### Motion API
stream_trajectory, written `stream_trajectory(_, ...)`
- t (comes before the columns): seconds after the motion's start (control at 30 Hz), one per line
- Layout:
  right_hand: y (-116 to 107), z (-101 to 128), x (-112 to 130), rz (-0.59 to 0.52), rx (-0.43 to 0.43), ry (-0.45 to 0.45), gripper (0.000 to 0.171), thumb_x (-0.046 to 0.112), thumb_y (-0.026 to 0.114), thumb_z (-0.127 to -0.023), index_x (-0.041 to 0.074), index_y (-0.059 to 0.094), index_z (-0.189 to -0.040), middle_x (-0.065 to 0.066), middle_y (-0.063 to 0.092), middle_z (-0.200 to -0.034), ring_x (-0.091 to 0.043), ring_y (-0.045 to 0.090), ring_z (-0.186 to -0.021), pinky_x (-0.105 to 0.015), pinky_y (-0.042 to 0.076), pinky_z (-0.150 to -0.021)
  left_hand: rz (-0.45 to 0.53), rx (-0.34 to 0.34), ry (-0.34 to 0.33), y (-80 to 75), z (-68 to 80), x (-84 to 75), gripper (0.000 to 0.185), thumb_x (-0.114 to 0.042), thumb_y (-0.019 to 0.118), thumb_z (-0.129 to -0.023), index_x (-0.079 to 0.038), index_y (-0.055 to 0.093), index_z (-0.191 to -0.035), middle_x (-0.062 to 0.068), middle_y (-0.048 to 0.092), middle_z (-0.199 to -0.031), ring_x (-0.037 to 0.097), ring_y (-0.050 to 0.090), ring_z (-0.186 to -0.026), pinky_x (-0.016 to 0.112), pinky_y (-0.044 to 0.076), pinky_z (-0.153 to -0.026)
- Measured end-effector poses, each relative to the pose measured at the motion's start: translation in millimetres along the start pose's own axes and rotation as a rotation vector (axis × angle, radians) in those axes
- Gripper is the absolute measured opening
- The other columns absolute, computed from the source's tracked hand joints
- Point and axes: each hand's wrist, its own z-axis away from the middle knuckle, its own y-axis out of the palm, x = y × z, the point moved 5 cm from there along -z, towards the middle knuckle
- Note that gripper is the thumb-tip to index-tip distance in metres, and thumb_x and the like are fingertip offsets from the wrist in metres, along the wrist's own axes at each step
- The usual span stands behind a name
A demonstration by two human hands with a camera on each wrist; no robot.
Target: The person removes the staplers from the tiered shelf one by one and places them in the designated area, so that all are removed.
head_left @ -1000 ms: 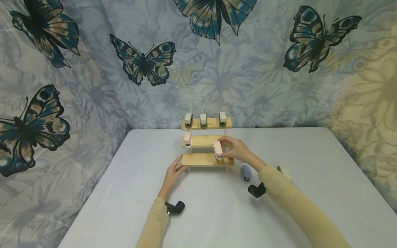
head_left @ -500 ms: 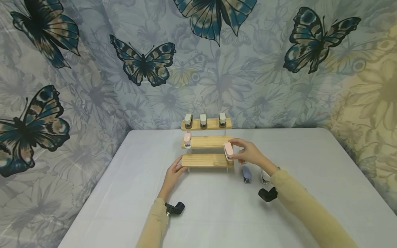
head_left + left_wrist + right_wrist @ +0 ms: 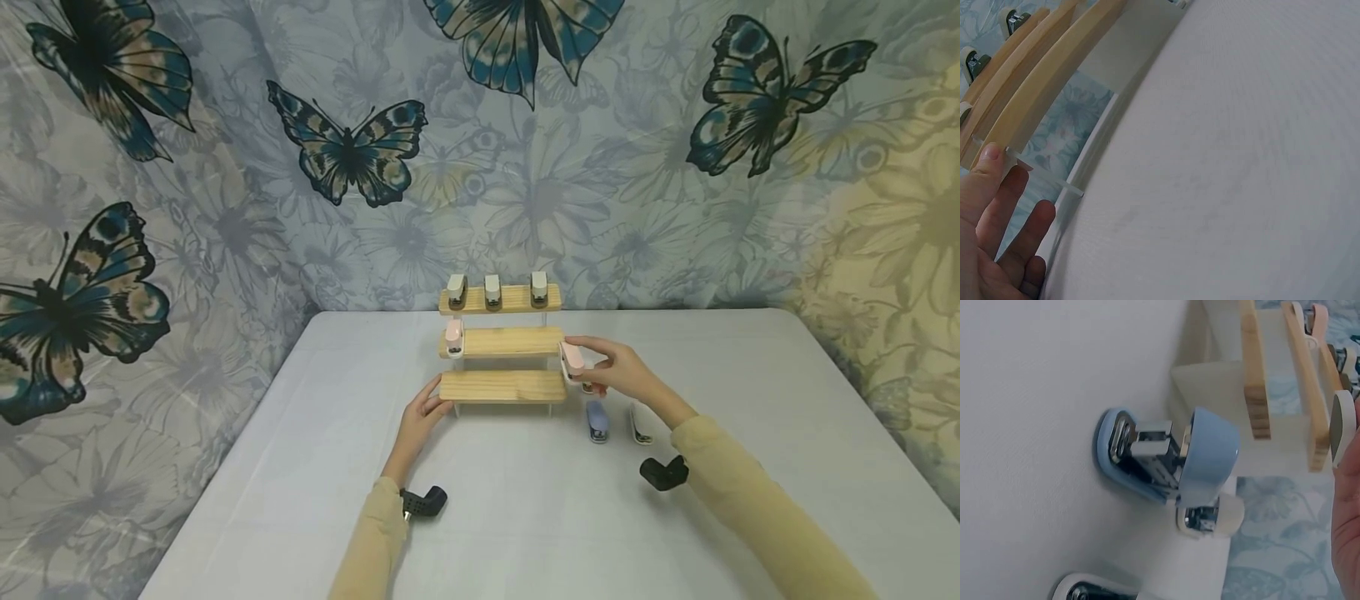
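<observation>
My right hand [image 3: 626, 371] pinches a pink mini stapler [image 3: 572, 360] just off the right end of a three-tier wooden shelf [image 3: 502, 386]. In the right wrist view, only the pale base of the held stapler [image 3: 1342, 428] shows at the right edge. My left hand [image 3: 415, 422] holds the front left corner of the lowest board; in the left wrist view the thumb lies on the board [image 3: 1035, 103] and the index finger is by the clear leg. Another pink stapler [image 3: 454, 337] stands at the left of the middle board.
Several white staplers [image 3: 492, 289] stand on the top board. Right of the shelf, a blue stapler [image 3: 597, 421] and a white stapler [image 3: 640, 425] stand on the white table [image 3: 525, 508]. Another pale stapler [image 3: 1230, 515] is partly hidden behind the blue one.
My right hand has moved right with the pink stapler, from in front of the boards to beyond their right end. The white stapler on the table is uncovered. My left hand has stayed put.
</observation>
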Motion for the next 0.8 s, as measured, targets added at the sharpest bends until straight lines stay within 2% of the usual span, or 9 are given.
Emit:
stream_trajectory(0.13,-8,-1,-18,0.005,-0.009,-0.021,0.057,0.006,0.065,-0.082,0.004,0.041,-0.133,-0.017,0.066,-0.082,-0.030,0.054,-0.048,-0.036,0.048,-0.046,-0.007,0.011,0.026,1.1,3.5,-16.4,0.058,-0.010,0.059,-0.087,0.004,0.031,-0.136,0.023,0.056,-0.113,0.028,0.053,-0.106,0.039,0.039,-0.091)
stream_trajectory(0.27,-14,-1,-31,0.035,-0.024,-0.041,0.057,0.011,0.066,-0.082,0.006,0.041,-0.134,-0.017,0.064,-0.074,-0.026,0.053,-0.045,-0.036,0.048,-0.046,-0.015,0.011,0.015,0.5,2.9,-18.2,0.058,-0.011,0.060,-0.087,0.002,0.032,-0.136,0.021,0.057,-0.112,0.026,0.054,-0.105,0.037,0.039,-0.091)
stream_trajectory(0.47,-19,2,-39,0.046,-0.033,-0.028,0.058,0.011,0.066,-0.082,0.006,0.041,-0.134,-0.031,0.054,-0.065,-0.023,0.052,-0.044,-0.036,0.048,-0.045,0.001,-0.008,0.023,-2.4,-3.9,3.6,0.061,-0.022,0.063,-0.084,-0.006,0.036,-0.136,0.016,0.060,-0.110,0.022,0.056,-0.102,0.037,0.040,-0.089)
stream_trajectory(0.53,-21,2,-41,0.039,-0.035,-0.022,0.059,0.011,0.066,-0.082,0.004,0.040,-0.134,-0.030,0.055,-0.065,-0.022,0.051,-0.044,-0.035,0.048,-0.045,0.002,-0.019,0.021,-3.7,-6.3,11.6,0.062,-0.025,0.065,-0.083,-0.008,0.038,-0.136,0.014,0.061,-0.109,0.019,0.057,-0.101,0.035,0.041,-0.089)
stream_trajectory(0.67,-25,3,-49,0.043,-0.048,-0.009,0.059,0.010,0.066,-0.081,0.002,0.040,-0.133,-0.023,0.062,-0.078,-0.027,0.052,-0.046,-0.036,0.047,-0.046,0.008,-0.022,0.022,-3.5,-6.4,12.1,0.061,-0.022,0.064,-0.084,-0.006,0.036,-0.137,0.015,0.060,-0.110,0.020,0.056,-0.102,0.035,0.040,-0.090)
stream_trajectory(0.8,-32,6,-60,0.044,-0.085,0.029,0.058,0.008,0.066,-0.081,0.003,0.041,-0.133,-0.019,0.063,-0.093,-0.035,0.053,-0.051,-0.035,0.048,-0.047,0.016,-0.009,0.025,-2.2,-5.4,12.5,0.061,-0.018,0.062,-0.086,-0.004,0.033,-0.137,0.018,0.058,-0.111,0.025,0.054,-0.105,0.039,0.038,-0.091)
